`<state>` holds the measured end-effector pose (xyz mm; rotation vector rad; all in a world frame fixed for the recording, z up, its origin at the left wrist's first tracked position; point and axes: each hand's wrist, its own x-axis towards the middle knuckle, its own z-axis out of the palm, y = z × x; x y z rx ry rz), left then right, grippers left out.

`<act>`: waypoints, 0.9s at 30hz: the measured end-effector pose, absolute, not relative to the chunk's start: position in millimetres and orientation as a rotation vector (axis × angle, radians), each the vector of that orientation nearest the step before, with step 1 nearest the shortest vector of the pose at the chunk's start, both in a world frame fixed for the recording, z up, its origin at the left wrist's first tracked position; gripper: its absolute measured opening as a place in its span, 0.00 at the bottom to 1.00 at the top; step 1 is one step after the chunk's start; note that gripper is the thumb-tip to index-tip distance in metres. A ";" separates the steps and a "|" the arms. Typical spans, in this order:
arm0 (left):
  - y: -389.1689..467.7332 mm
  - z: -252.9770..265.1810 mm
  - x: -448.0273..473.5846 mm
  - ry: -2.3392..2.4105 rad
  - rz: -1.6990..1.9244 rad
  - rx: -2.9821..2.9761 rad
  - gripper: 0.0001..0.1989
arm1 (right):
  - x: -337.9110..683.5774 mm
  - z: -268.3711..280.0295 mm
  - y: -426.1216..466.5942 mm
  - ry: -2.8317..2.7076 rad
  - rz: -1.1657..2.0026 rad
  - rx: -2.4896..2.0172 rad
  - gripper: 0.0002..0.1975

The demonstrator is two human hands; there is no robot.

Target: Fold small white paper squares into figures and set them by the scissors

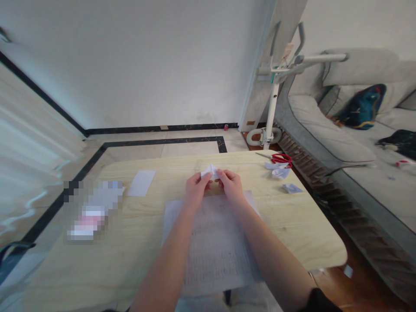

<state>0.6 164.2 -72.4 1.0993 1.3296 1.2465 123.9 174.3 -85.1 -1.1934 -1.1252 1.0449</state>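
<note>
Both hands meet above the far part of the table, pinching one small piece of folded white paper [210, 170]. My left hand [195, 187] grips its left side, thumb on top. On the right side, my right hand [230, 184] holds it between thumb and fingers. A pointed fold stands up between the two thumbs; the lower part of the paper is hidden by the fingers. Beneath my forearms lies a large printed sheet [217, 247], its text too blurred to read.
Red-handled scissors [281, 159] lie at the table's [136, 242] far right, beside folded paper pieces [280, 173] and another folded piece [291, 188]. A blank white sheet [141, 183] lies left, near a pixelated patch. A grey sofa [357, 173] and white exercise stand [272, 108] are to the right.
</note>
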 end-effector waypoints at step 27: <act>157.9 -57.1 2.6 1.342 1.274 1.237 0.12 | 119.0 -75.5 170.4 -1.021 1.194 -1.157 0.09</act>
